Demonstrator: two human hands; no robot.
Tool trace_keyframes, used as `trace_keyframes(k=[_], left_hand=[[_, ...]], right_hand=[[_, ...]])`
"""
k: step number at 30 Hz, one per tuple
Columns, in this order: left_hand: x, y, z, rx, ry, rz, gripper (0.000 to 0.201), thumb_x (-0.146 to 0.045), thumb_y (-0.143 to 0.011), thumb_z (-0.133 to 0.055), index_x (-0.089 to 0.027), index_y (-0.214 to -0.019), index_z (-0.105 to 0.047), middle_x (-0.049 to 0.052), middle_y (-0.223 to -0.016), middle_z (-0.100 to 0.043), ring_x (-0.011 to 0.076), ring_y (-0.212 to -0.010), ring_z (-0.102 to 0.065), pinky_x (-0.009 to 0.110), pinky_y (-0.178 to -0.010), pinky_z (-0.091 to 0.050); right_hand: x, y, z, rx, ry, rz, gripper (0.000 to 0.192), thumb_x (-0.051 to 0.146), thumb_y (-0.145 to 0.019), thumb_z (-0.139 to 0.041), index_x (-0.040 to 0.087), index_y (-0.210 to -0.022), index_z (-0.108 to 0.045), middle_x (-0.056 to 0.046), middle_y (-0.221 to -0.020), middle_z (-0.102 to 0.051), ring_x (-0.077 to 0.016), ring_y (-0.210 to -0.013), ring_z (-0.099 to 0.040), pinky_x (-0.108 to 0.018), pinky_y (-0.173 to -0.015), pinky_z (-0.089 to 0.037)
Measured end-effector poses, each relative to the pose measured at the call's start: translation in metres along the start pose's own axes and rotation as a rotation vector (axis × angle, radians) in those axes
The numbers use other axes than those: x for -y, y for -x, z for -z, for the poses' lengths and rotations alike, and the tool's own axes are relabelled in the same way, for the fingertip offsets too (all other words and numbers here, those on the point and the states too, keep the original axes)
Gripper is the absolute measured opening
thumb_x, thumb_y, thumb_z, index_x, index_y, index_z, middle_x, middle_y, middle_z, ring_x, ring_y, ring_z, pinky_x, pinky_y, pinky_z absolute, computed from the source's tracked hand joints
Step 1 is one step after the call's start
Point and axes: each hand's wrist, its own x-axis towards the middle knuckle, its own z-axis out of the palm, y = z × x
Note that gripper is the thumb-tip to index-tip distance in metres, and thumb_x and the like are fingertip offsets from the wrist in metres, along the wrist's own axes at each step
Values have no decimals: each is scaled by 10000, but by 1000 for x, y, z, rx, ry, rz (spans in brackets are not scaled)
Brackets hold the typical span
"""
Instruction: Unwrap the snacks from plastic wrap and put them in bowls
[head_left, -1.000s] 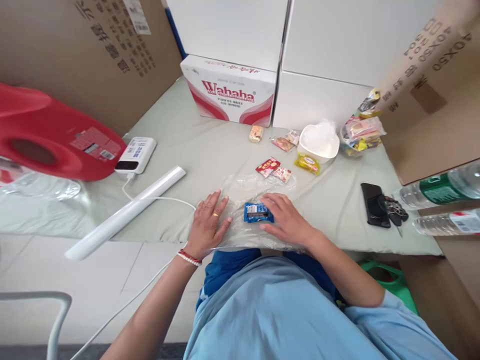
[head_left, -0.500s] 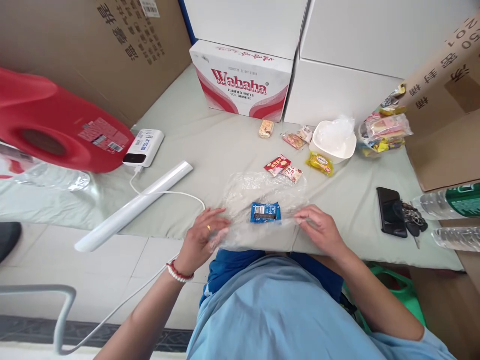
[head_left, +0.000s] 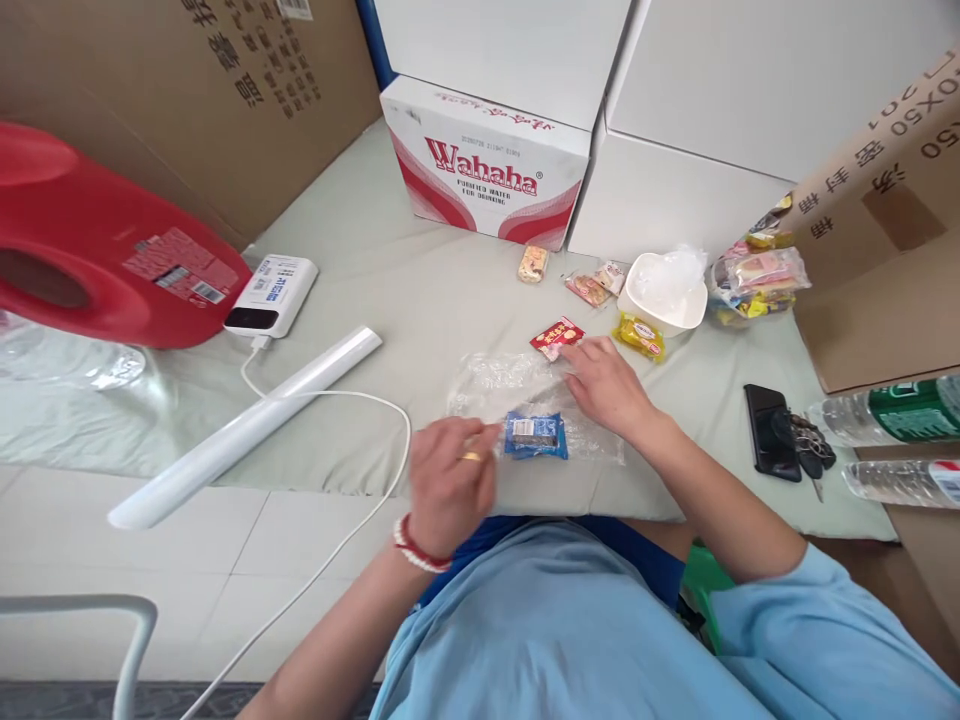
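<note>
Pale cloth [head_left: 330, 250], blue packet [head_left: 536, 428], "Wahaha" carton [head_left: 487, 185] behind

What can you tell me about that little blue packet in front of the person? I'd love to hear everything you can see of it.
The blue packet is small, oblong and shiny, like plastic wrapping. It has a white, barcode-like patch and a dark band along its nearer side; other print is too small to read. It lies flat, longer side running left to right, amid clear plastic film. The left hand is close beside it, too blurred to tell whether it touches.
</note>
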Motion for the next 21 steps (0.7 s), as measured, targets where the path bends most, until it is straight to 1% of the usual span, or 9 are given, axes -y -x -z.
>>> trace_keyframes(k=[2, 4, 5, 7, 10, 13, 16, 18, 21], left_hand=[[-15, -6, -13, 210, -59, -69, 304, -211, -985, -508, -278, -1202, -711, 94, -1045, -685, 263, -959, -592, 443, -835, -450], [-22, -14, -28, 354, -128, -76, 326, -226, -1007, -484, -265, -1240, -708, 101, -973, -676, 268, -927, -575, 431, -785, -433], [-24, -18, -33, 403, -150, -69, 336, -225, -1012, -477, -255, -1259, -703, 105, -947, -666, 273, -929, -568, 429, -777, -429], [-22, -22, -41, 464, -167, -50, 355, -220, -1015, -473, -242, -1296, -689, 108, -924, -649, 282, -950, -558, 430, -778, -426], [-19, -22, -41, 491, -174, -32, 373, -229, -1025, -469, -242, -1338, -670, 108, -926, -642, 288, -964, -549, 437, -785, -425], [-21, -20, -37, 499, -185, -39, 370, -236, -1032, -470, -239, -1345, -668, 107, -914, -640, 292, -972, -553, 441, -785, -424], [-25, -19, -37, 485, -181, -48, 361, -221, -1030, -467, -239, -1327, -672, 107, -908, -642, 295, -975, -561, 443, -779, -430], [-26, -19, -40, 470, -178, -47, 327, -209, -1025, -468, -240, -1246, -707, 107, -905, -649, 296, -975, -571, 443, -783, -437], [-19, -18, -44, 478, -150, 1, 270, -200, -1007, -486, -207, -970, -753, 111, -876, -662, 281, -942, -602, 430, -795, -459]], right_hand=[[4, -33, -9, 60, 9, 85, 507, 211, -987, -556, 133, -1487, -523, -157, -1375, -639, -318, -1417, -396, -493, -1184, -321], [6, -62, -21, 151, 46, 106, 566, 233, -946, -639, 109, -1486, -523, -179, -1383, -643, -331, -1460, -364, -532, -1221, -234], [6, -73, -25, 203, 62, 103, 543, 248, -923, -676, 103, -1435, -573, -189, -1341, -666, -340, -1432, -402, -531, -1207, -248], [6, -88, -28, 304, 68, 102, 368, 246, -890, -707, 113, -1233, -705, -181, -1184, -724, -333, -1302, -519, -469, -1118, -356], [6, -92, -15, 393, 5, 137, 153, 173, -904, -645, 146, -1005, -755, -117, -970, -743, -273, -1121, -604, -335, -922, -443], [12, -76, 10, 363, -39, 176, 155, 181, -947, -597, 152, -1015, -733, -94, -999, -709, -222, -988, -622, -289, -814, -431], [28, -43, 29, 287, 0, 184, 198, 251, -1005, -535, 168, -1026, -714, -103, -1075, -654, -194, -860, -596, -291, -714, -401], [42, -16, 28, 261, 20, 182, 231, 259, -1034, -477, 180, -1033, -694, -95, -1040, -639, -181, -793, -571, -293, -659, -377], [60, 25, 8, 251, 4, 184, 232, 204, -1038, -447, 198, -1101, -671, -73, -995, -637, -165, -751, -562, -281, -628, -370]])
